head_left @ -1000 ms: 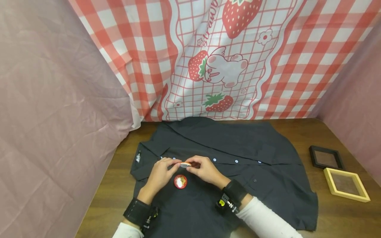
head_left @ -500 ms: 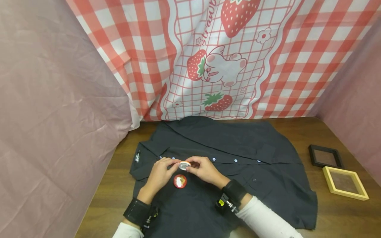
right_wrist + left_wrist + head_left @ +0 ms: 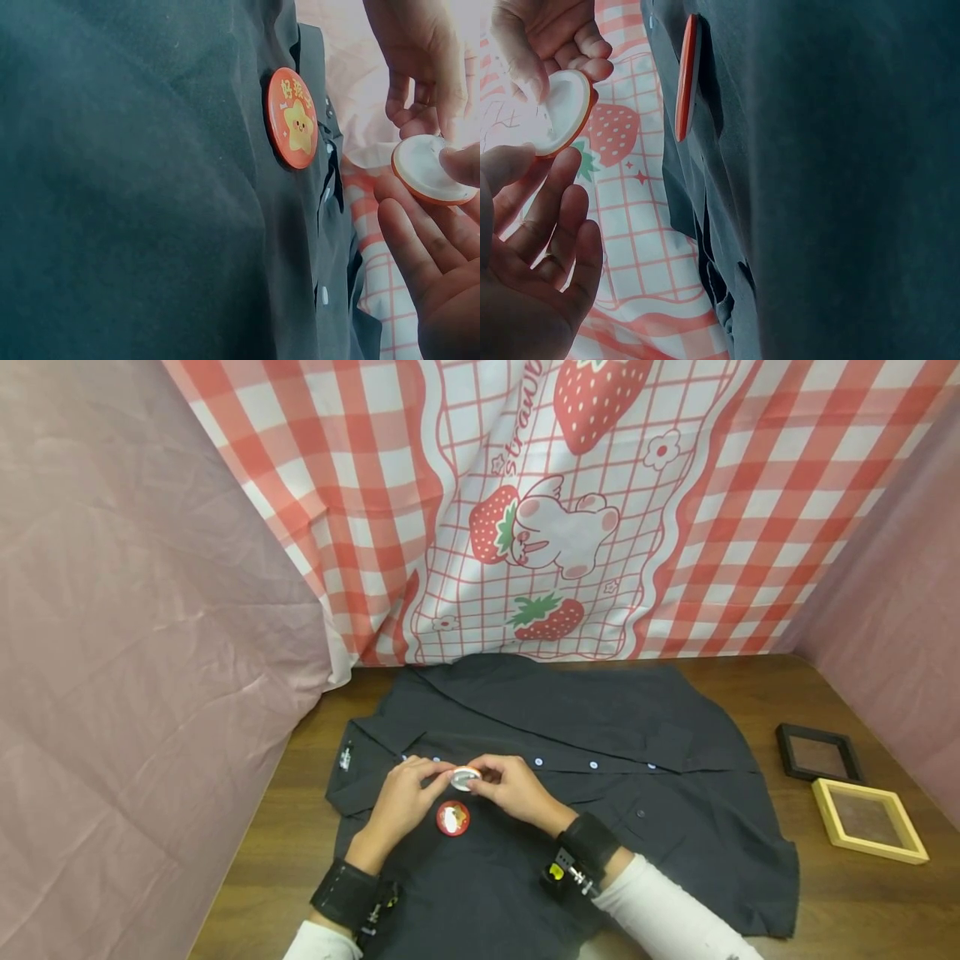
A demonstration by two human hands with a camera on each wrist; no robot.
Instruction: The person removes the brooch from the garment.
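A round pin badge [image 3: 466, 778], white back towards the head camera and orange around the rim, is held above a dark shirt [image 3: 697, 835]. 2 hands share it: the left hand [image 3: 403, 795] pinches its edge between thumb and fingers, and the right hand [image 3: 521, 787] grips the opposite side, thumb against the white back. Just beside them, a red badge [image 3: 294, 118] with a smiling yellow star lies face up on the shirt. The shirt is spread over a wooden counter [image 3: 251, 852]. Near its right edge lie 2 frames, a black frame [image 3: 785, 753] and a pale yellow frame [image 3: 823, 812]. Behind hangs a strawberry-print cloth [image 3: 558, 539].
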